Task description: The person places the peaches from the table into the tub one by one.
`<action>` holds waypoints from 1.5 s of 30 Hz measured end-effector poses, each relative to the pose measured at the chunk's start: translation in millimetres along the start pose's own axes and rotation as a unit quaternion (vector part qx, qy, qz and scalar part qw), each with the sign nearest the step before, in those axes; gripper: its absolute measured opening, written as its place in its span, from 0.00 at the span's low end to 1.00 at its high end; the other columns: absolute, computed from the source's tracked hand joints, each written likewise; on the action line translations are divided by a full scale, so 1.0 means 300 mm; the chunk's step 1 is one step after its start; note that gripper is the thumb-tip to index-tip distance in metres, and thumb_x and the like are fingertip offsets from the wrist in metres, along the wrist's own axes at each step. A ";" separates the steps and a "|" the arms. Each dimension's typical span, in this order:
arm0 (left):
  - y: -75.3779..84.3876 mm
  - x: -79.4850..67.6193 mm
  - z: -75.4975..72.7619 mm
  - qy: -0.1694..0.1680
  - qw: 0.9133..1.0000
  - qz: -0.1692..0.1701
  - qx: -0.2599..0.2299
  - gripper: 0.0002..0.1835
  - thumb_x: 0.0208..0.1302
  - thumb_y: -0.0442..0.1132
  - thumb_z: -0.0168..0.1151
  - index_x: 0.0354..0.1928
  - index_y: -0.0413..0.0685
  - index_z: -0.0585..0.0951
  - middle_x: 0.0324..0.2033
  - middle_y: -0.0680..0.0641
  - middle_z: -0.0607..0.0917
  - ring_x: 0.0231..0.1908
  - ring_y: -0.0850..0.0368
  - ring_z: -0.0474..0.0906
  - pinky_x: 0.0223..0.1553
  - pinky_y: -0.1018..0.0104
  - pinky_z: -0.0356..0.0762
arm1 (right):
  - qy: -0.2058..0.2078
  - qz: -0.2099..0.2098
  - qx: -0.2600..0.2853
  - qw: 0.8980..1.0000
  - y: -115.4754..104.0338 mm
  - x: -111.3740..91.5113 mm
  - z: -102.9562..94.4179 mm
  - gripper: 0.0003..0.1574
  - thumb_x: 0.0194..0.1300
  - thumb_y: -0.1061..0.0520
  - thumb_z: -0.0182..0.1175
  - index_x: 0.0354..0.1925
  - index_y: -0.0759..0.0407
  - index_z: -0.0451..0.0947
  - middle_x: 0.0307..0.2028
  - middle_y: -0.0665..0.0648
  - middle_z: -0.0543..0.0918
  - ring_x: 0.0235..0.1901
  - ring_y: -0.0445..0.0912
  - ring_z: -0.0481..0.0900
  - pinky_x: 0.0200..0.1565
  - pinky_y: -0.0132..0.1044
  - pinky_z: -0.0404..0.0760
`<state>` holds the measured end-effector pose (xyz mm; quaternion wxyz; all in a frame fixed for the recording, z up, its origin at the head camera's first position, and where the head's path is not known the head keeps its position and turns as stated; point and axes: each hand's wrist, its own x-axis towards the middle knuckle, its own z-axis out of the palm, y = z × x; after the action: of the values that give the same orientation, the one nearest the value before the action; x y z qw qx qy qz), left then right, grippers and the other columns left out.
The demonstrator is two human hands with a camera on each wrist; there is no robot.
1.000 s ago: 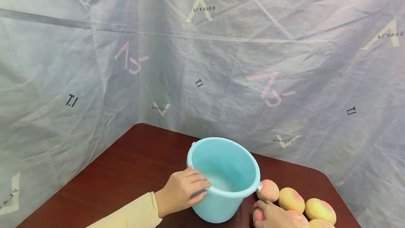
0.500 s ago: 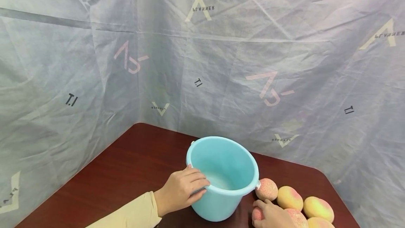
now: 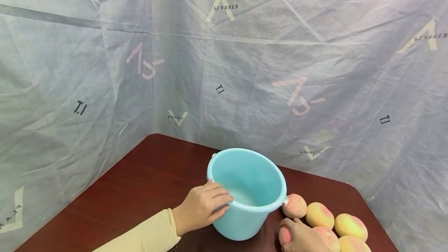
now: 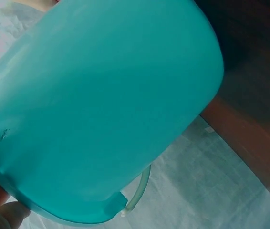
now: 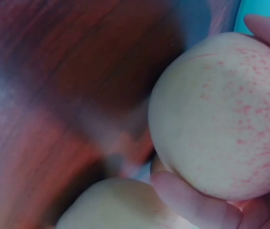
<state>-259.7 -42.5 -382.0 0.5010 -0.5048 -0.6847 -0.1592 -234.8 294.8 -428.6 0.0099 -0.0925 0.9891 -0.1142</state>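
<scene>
A light-blue plastic bucket [image 3: 241,223] stands on the dark red table, its inside showing bare walls and floor in the head view. My left hand [image 3: 201,207] grips its near-left rim, with fingers laid over the edge; in the left wrist view the bucket's outer wall [image 4: 111,105] fills most of the picture. To the bucket's right, my right hand [image 3: 302,236] holds a pink-speckled peach [image 3: 285,235]. The right wrist view shows this peach [image 5: 216,119] between thumb and fingers, close above the table. The hand partly hides it in the head view.
Several more peaches lie at the table's right side, among them a speckled one [image 3: 294,206] beside the bucket and yellow-pink ones [image 3: 320,215] further right. A white handle [image 4: 140,191] hangs from the bucket. Grey printed cloth [image 3: 224,61] encloses the table's far and left sides.
The head view has shifted slightly, so the bucket and peaches sit a little higher in it. Both hands keep their places on the bucket rim and the peach.
</scene>
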 end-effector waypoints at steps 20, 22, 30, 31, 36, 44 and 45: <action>0.007 0.018 0.012 -0.037 0.998 -0.046 -0.011 0.10 0.51 0.41 0.74 0.38 0.54 0.86 0.36 0.57 0.87 0.43 0.60 0.83 0.45 0.64 0.81 | -0.015 -0.043 -0.009 0.999 0.048 -0.020 -0.024 0.30 0.45 0.42 0.73 0.47 0.48 0.78 0.41 0.49 0.76 0.34 0.42 0.75 0.32 0.40 0.75; 0.011 0.021 0.010 -0.037 0.998 -0.045 -0.015 0.10 0.51 0.40 0.74 0.38 0.54 0.86 0.36 0.57 0.87 0.43 0.60 0.83 0.45 0.64 0.81 | -0.015 -0.046 -0.009 0.999 0.052 -0.022 -0.023 0.30 0.46 0.40 0.72 0.47 0.48 0.78 0.41 0.49 0.76 0.35 0.42 0.75 0.32 0.39 0.75; 0.018 0.020 0.004 -0.043 0.998 -0.043 -0.014 0.09 0.52 0.40 0.73 0.37 0.54 0.86 0.36 0.57 0.87 0.43 0.59 0.83 0.46 0.65 0.80 | -0.034 -0.047 0.024 0.998 0.064 -0.017 -0.027 0.32 0.48 0.39 0.72 0.48 0.51 0.77 0.44 0.51 0.77 0.37 0.46 0.77 0.34 0.42 0.76; 0.018 0.019 0.001 -0.045 0.998 -0.045 -0.015 0.09 0.53 0.40 0.73 0.37 0.54 0.86 0.36 0.57 0.86 0.44 0.60 0.83 0.47 0.66 0.80 | -0.037 -0.055 0.029 0.997 0.066 -0.014 -0.026 0.32 0.48 0.40 0.72 0.48 0.52 0.77 0.43 0.52 0.77 0.38 0.47 0.77 0.35 0.42 0.76; 0.017 0.020 -0.008 -0.052 0.997 -0.047 -0.034 0.08 0.53 0.39 0.72 0.36 0.54 0.86 0.34 0.57 0.86 0.43 0.61 0.83 0.47 0.68 0.79 | -0.063 -0.082 0.042 0.994 0.081 0.001 -0.021 0.31 0.50 0.40 0.72 0.48 0.54 0.77 0.42 0.52 0.76 0.37 0.45 0.76 0.35 0.43 0.77; 0.021 0.021 -0.011 -0.057 0.996 -0.043 -0.044 0.06 0.55 0.38 0.71 0.36 0.53 0.85 0.34 0.56 0.86 0.41 0.60 0.83 0.45 0.68 0.80 | -0.092 -0.108 0.033 0.989 0.084 0.014 -0.014 0.32 0.51 0.39 0.72 0.47 0.56 0.77 0.40 0.53 0.74 0.33 0.42 0.76 0.34 0.43 0.77; 0.022 0.021 -0.011 -0.057 0.997 -0.042 -0.043 0.06 0.56 0.39 0.70 0.36 0.53 0.85 0.34 0.56 0.86 0.41 0.59 0.83 0.45 0.68 0.80 | -0.091 -0.099 0.031 0.990 0.085 0.017 -0.007 0.32 0.51 0.38 0.72 0.47 0.55 0.77 0.40 0.53 0.74 0.32 0.42 0.76 0.34 0.44 0.77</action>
<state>-252.3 -38.8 -376.9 0.4316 -0.5049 -0.7255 -0.1803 -244.5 318.7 -432.3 0.0918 -0.1999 0.9659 -0.1363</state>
